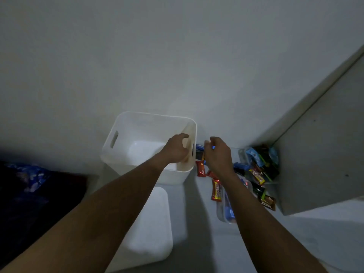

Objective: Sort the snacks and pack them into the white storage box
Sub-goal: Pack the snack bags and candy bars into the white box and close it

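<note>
The white box [118, 123] stands upright and open-topped, my left hand [177, 148] gripping its right side, while the snacks [258, 168] lie just to its right in a loose scatter of coloured wrappers, one packet [202, 154] pinched in my right hand [218, 154].

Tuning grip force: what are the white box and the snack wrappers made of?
The white box: likely moulded plastic, smooth satin finish; rounded corners, cut-out handle slot, thin, seemingly translucent wall. The snack wrappers: probably glossy plastic film or foil; printed, crinkled, catching light.
</note>
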A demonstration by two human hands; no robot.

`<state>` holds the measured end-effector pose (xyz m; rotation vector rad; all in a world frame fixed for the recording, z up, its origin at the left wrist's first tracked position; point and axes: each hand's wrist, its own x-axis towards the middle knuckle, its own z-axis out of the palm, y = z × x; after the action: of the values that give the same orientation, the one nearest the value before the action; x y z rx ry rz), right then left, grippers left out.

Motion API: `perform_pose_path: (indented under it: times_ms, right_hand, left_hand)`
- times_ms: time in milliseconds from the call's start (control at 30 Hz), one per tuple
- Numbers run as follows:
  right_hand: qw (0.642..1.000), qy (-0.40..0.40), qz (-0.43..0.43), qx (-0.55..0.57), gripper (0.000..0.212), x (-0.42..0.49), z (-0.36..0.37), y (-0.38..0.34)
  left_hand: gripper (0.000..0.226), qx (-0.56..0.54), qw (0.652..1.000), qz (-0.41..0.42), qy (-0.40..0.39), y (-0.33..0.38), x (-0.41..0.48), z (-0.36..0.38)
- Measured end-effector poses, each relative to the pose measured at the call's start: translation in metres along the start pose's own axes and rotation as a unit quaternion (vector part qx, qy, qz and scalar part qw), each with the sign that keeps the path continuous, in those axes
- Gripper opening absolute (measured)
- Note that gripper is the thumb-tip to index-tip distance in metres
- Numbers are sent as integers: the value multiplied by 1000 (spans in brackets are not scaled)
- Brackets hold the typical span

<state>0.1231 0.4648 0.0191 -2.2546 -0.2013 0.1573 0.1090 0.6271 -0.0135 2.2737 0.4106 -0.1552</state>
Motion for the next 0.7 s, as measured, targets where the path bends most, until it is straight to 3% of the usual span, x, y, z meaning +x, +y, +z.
perform_pose_path:
  times_ms: [233, 333, 533, 633, 700]
  right_hand:
    - [999, -10, 2, -44, 31, -54, -92, 93]
    - [999, -21, 14, -28, 21, -86, -134, 141]
    - [994, -41, 96, -29, 31, -142, -191, 249]
    - [987, -54, 138, -55, 45, -166, -213, 295]
    - [977, -78, 178, -84, 41, -175, -221, 326]
  left_hand:
    - [50, 35, 987, 76, 135, 75, -69, 54]
    - [49, 23, 985, 80, 154, 98, -95, 106]
    - [24, 44, 993, 84, 70, 130, -154, 223]
    - [41, 75, 997, 32, 0, 137, -177, 271]
    - [50, 118, 992, 7, -50, 143, -191, 306]
